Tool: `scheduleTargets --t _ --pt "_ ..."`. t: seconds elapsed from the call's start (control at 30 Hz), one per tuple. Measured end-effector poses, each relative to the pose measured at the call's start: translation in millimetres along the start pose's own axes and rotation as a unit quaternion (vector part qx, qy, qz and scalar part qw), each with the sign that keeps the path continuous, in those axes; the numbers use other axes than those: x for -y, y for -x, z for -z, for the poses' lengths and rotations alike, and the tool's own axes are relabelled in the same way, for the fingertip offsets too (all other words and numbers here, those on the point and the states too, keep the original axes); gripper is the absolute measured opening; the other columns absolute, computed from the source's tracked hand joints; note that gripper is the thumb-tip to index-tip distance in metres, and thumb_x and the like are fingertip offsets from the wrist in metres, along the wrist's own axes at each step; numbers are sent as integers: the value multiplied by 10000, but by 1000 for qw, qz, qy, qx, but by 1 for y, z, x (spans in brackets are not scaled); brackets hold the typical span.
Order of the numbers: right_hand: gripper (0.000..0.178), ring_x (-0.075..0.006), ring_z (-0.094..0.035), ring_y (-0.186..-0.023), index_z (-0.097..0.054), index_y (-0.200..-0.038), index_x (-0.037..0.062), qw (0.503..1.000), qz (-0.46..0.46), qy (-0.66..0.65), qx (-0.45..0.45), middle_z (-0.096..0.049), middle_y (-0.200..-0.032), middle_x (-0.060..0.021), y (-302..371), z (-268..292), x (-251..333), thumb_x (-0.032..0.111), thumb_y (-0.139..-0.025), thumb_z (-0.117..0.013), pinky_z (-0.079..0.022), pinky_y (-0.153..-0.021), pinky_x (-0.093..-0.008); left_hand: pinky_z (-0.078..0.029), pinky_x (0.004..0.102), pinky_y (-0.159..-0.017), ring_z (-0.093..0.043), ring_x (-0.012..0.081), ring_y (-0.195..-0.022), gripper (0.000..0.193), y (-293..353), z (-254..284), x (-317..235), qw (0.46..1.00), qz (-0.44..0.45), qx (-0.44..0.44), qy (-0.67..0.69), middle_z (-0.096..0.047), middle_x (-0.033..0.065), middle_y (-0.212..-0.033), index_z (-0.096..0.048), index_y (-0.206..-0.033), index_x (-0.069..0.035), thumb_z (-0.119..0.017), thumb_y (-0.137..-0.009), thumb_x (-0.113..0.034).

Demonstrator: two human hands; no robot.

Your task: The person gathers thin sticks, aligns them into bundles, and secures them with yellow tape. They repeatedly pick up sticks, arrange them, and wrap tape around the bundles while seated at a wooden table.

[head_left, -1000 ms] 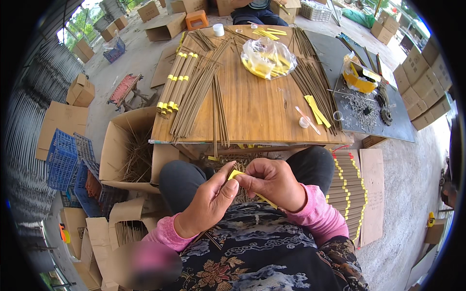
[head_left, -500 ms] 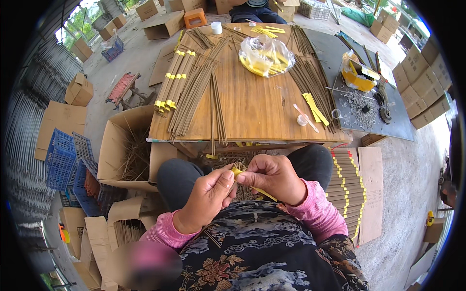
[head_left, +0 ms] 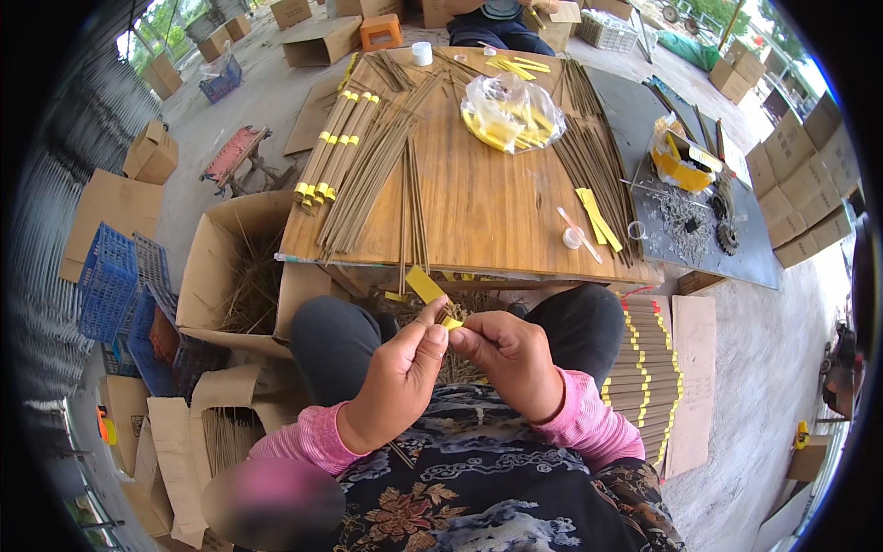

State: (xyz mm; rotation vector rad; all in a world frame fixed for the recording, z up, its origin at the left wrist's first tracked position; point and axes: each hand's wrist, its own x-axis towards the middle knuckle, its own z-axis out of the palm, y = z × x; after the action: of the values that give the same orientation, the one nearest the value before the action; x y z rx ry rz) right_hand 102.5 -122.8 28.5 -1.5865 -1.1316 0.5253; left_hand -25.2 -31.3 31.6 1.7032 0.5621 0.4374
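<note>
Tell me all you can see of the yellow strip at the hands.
The yellow strip is flat and thin and looks like paper. Its broad, straight-cut free end sticks out past the fingers of the left hand, slanting up and left in the picture. A bent yellow part shows between that thumb and the right hand's; fingers hide how the two parts join.

On the desk [head_left: 478,212], bundles [head_left: 338,147] are lying at the left, loose sticks [head_left: 375,170] just right of them. A bag [head_left: 512,113] is sitting between these and other sticks [head_left: 589,152] at the right. A paper strip [head_left: 424,285] is being held before the near edge. A carton [head_left: 207,262] is standing left.
</note>
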Motion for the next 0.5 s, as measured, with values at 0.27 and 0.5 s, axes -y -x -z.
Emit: scheduleTargets --t 0.27,0.5 --pt "171 -158 -593 -719 -484 -988 -42 938 -17 -338 72 -585 -816 -71 10 -14 -22 111 -912 -465 -480 -661 -258 -337 165 -504 -378 28 -557 406 0 -1 0 997 -31 47 49 -447 -22 -674 -373 -1283 22 -369 -953 -216" --pt "205 -204 -617 -782 -440 -1059 -46 889 7 -406 210 -554 -917 -100 1 0 -35 88 -906 -463 -501 -711 -290 -354 171 -494 -392 46 -574 617 -3 8 0 970 20 155 188 -464 20 -752 -19 -1397 -65 -388 -943 -263"
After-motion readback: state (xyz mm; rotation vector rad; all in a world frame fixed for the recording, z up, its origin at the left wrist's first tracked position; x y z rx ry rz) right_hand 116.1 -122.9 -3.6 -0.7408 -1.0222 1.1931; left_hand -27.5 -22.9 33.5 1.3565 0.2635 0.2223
